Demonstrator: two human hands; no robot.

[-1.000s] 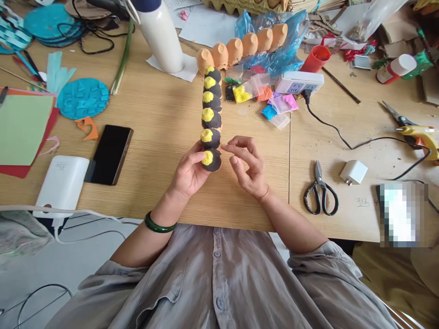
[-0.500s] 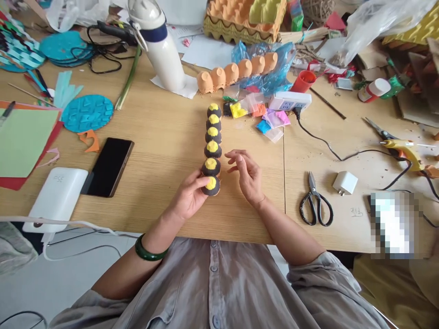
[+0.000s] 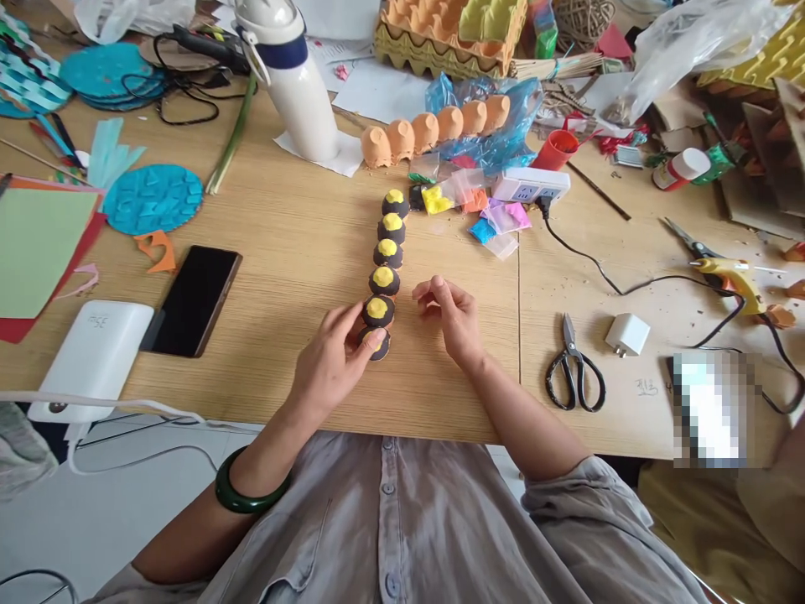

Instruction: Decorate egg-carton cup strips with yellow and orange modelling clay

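A strip of egg-carton cups [image 3: 387, 253] lies lengthwise in front of me. Each cup has a black domed top with a yellow blob on it. My left hand [image 3: 330, 356] grips the near end, thumb across the nearest cup and fingers along its left side. The nearest cup is partly hidden by the thumb. Apart from the strip, to its right, hovers my right hand [image 3: 453, 315], its fingers curled in and the thumb against them; nothing shows in it. Beyond lies a row of plain orange egg-carton cups [image 3: 433, 132].
Colored clay packets [image 3: 462, 197] and a power strip [image 3: 534, 183] lie past the strip's far end. Scissors [image 3: 573, 369], a plug adapter [image 3: 627, 334] and a glue gun [image 3: 733, 277] are on the right. At left are a phone [image 3: 194, 298], power bank [image 3: 94, 356] and flask [image 3: 289, 92].
The near end of the strip has shifted left and its far end slightly right. My left hand has turned over its nearest cups. The right hand's fingers have curled in more.
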